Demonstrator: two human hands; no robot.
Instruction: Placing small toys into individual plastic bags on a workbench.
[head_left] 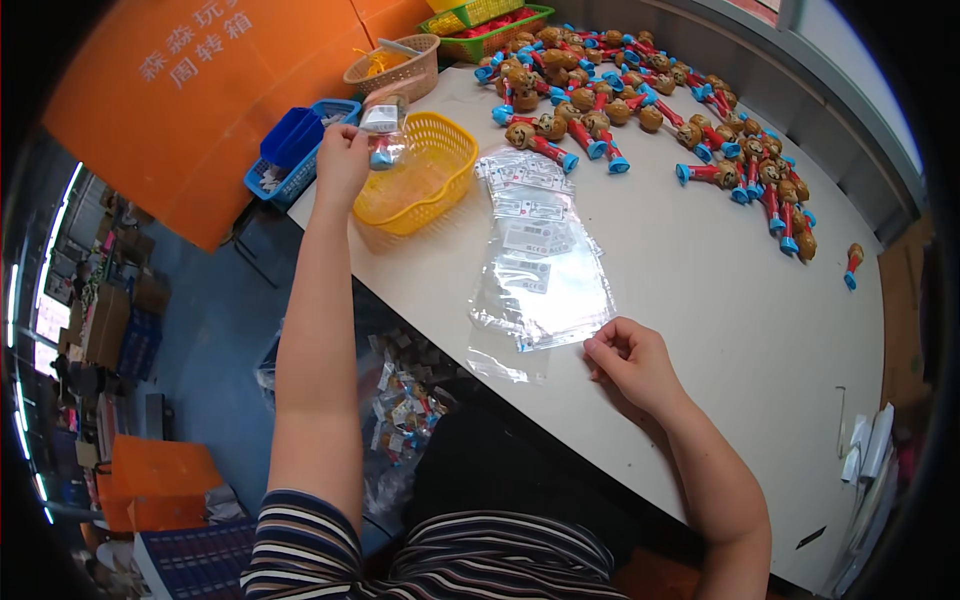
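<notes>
Pinching hand: the left hand [343, 165], its thumb and fingers pressed together on the side of a clear packaged figure bag [384, 120].
Bag relative to that grip: just right of the fingertips, held up above the yellow plastic basket [412, 216]; a white label shows on it, with red and blue at its lower end.
Right hand: its curled fingers and thumb [592, 347] are drawn close by the lower right corner of the flat clear bags [545, 285]; whether the right hand [630, 362] grips or touches one, I cannot tell.
Flat bags: overlapping in a long fanned row on the pale tabletop [720, 370], running from beside the yellow basket toward the table's near edge.
Loose figures: a heap of brown-headed, red-bodied, blue-based figures [600, 100] across the far side; one lone figure [853, 266] lies apart at the right.
Other baskets: blue baskets [292, 137] left of the yellow one, a tan woven-look basket [412, 76] behind it.
Below the table edge: a pile of bagged figures [403, 415].
</notes>
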